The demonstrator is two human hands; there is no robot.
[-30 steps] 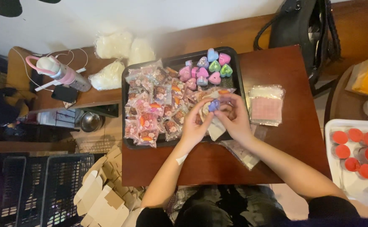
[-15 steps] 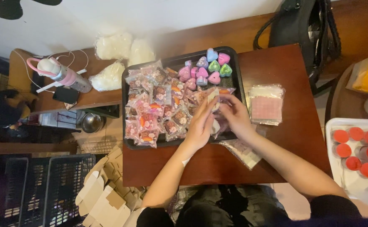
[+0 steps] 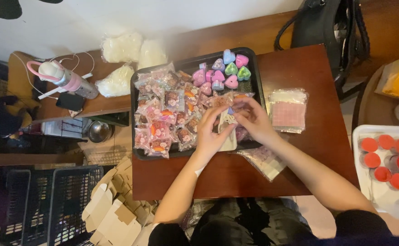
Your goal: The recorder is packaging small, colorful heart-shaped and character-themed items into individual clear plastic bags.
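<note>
A black tray [image 3: 135, 114] on a dark wooden table [image 3: 299, 68] holds several small clear packets with pink patterns [image 3: 160, 114] and several heart-shaped tins [image 3: 229, 73] in pink, blue and green. My left hand [image 3: 208, 134] and my right hand [image 3: 254, 118] meet over the tray's right part. Between them they pinch a small clear patterned bag [image 3: 229, 120] with a bluish piece inside. Fingers hide most of the bag.
A stack of empty patterned bags [image 3: 288, 114] lies right of the tray, more bags [image 3: 263, 161] near the table's front. White tray with red-capped jars [image 3: 383, 161] far right. Black bag [image 3: 327, 27] behind. Pink bottle [image 3: 67, 79], phone, white pouches [image 3: 124, 48] left. Black crate [image 3: 49, 205] and cardboard boxes [image 3: 113, 209] below.
Both hands stayed together over the tray's right part. The bluish heart seen between the fingers a second ago is now mostly covered by the pale bag.
</note>
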